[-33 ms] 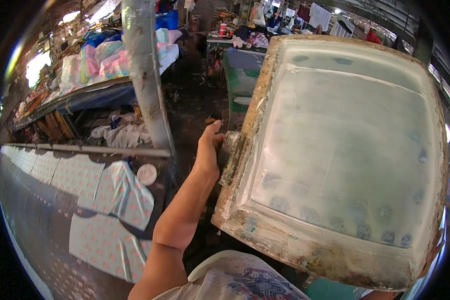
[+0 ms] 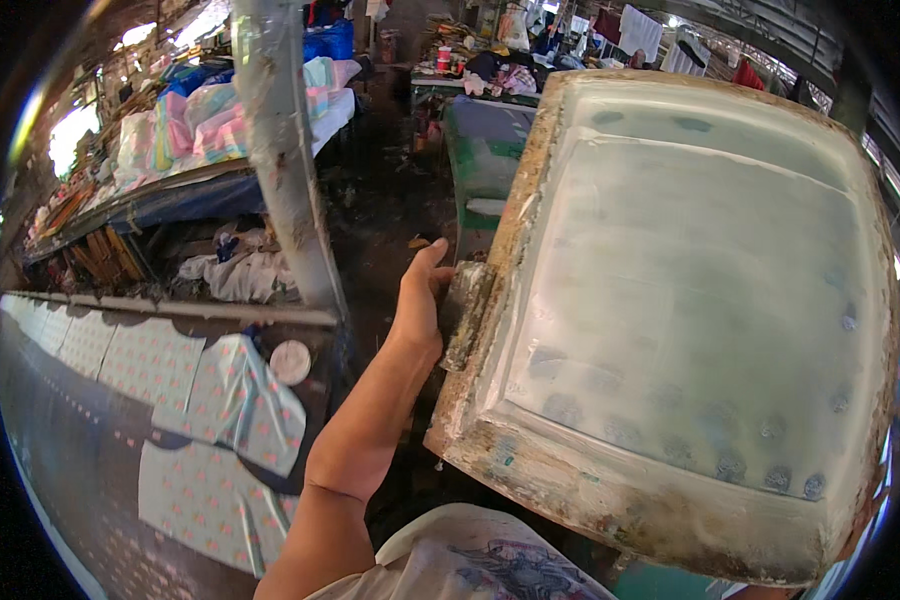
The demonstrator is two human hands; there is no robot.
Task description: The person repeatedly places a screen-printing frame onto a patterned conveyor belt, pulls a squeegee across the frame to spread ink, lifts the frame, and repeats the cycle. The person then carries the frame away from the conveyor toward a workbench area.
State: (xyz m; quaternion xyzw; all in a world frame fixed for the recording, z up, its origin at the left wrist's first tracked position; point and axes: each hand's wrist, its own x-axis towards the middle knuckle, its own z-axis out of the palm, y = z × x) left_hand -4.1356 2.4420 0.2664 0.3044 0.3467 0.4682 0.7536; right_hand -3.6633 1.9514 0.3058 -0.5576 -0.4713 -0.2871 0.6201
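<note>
A large screen printing frame (image 2: 690,290) fills the right half of the head view, tilted up in front of me. Its pale mesh is cloudy, with several dark round smudges along the lower and right sides. The worn border is crusted with old paint. My left hand (image 2: 425,300) grips a rough block handle (image 2: 467,315) on the frame's left side, thumb upward and fingers mostly hidden behind the block. Past the frame's right edge, only a sliver of my right hand (image 2: 858,540) seems to show; its fingers are hidden.
At lower left, a long table (image 2: 80,440) carries printed fabric pieces (image 2: 215,495) with small pink motifs. A pale post (image 2: 280,150) rises beyond it. Bundled pastel cloth (image 2: 205,125) lies on a farther table. A green-sided table (image 2: 485,150) stands behind the frame.
The post and left-hand tables appear slightly farther left in the view. My left hand keeps the same hold on the frame.
</note>
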